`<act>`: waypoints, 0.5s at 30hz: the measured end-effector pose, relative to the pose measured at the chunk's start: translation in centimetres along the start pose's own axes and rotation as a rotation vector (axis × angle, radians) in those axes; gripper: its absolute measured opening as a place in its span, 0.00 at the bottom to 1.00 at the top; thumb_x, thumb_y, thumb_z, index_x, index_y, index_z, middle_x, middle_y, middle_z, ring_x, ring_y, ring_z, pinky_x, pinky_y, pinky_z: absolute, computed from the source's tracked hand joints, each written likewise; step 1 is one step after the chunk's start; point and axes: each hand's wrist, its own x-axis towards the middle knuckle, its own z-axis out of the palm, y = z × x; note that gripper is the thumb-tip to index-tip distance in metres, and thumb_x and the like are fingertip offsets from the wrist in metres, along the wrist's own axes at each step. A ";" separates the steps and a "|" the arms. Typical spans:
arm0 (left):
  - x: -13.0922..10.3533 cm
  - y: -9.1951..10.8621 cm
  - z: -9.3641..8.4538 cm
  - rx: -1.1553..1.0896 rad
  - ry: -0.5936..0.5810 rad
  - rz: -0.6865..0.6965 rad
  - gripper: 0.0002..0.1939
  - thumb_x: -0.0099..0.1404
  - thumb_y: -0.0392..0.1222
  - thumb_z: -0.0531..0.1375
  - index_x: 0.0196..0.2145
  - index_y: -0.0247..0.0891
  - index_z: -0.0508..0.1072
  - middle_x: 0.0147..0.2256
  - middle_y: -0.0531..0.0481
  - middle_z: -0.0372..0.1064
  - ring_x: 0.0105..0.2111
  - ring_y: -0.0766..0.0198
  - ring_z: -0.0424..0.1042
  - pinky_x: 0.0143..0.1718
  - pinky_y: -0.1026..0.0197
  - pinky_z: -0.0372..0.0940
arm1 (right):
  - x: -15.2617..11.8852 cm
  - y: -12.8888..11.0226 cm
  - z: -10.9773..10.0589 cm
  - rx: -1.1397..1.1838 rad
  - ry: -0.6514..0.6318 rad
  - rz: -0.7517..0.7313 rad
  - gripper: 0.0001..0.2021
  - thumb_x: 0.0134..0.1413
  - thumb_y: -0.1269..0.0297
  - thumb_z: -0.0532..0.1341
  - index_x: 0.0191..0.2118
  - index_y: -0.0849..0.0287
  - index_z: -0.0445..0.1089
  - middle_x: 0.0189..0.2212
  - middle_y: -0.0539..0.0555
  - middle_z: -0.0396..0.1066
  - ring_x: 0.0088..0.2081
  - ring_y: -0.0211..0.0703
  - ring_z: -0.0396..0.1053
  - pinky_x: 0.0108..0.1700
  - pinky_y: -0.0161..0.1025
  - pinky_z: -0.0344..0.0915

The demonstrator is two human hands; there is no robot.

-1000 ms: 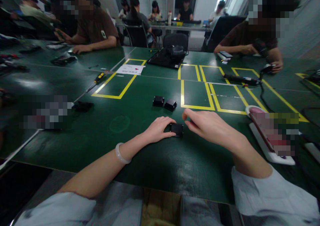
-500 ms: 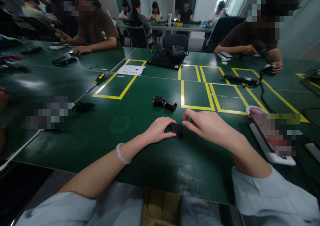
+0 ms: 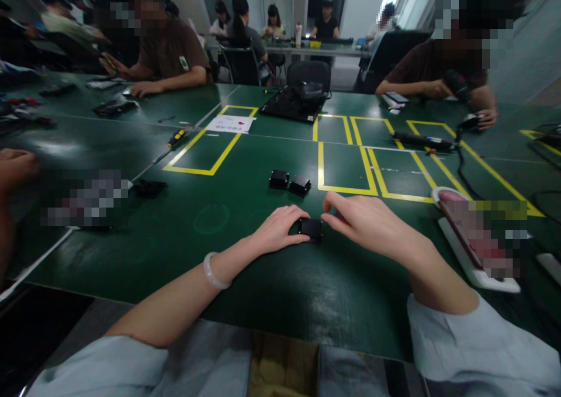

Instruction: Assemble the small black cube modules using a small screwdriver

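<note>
Head view: left hand (image 3: 280, 227) clamped on black block (image 3: 311, 228), low on green table (image 3: 245, 280), thumb at near side, fingers at far corner. Right hand (image 3: 368, 221) just beside block's right edge, thumb and forefinger curled; cannot tell whether tips meet or pinch something small. Pair of similar blocks (image 3: 300, 185) beyond, near each other. Step in hand looks like close finger work at block's right edge; calls for firm left hold, light right fingertips.
</note>
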 end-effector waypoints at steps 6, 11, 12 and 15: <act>-0.1 0.3 -0.6 -0.034 0.023 -0.014 0.18 0.72 0.53 0.51 0.54 0.42 0.65 0.48 0.46 0.69 0.49 0.55 0.67 0.53 0.52 0.60 | 0.0 0.0 -0.1 0.011 -0.001 -0.004 0.09 0.66 0.57 0.50 0.43 0.56 0.62 0.29 0.51 0.72 0.30 0.43 0.69 0.28 0.36 0.48; 0.7 -1.2 -1.6 -0.003 0.116 -0.054 0.19 0.74 0.51 0.47 0.57 0.43 0.65 0.53 0.47 0.66 0.54 0.55 0.65 0.57 0.52 0.58 | -0.1 -0.1 -0.2 0.007 -0.002 -0.011 0.08 0.66 0.58 0.51 0.42 0.56 0.61 0.28 0.51 0.71 0.29 0.43 0.69 0.28 0.36 0.48; 1.1 -1.7 -1.8 0.022 0.128 -0.056 0.19 0.74 0.51 0.47 0.57 0.44 0.65 0.54 0.46 0.66 0.55 0.55 0.64 0.57 0.52 0.58 | -0.1 -0.1 -0.3 0.005 0.002 -0.017 0.08 0.66 0.58 0.51 0.42 0.56 0.61 0.29 0.51 0.72 0.29 0.43 0.69 0.28 0.36 0.48; 2.9 -3.7 -2.8 0.114 0.175 -0.051 0.21 0.73 0.52 0.49 0.59 0.44 0.65 0.56 0.46 0.63 0.57 0.55 0.62 0.58 0.51 0.56 | -0.2 -0.1 -0.3 -0.006 0.008 -0.026 0.08 0.66 0.58 0.50 0.42 0.56 0.61 0.29 0.51 0.72 0.29 0.43 0.69 0.28 0.36 0.48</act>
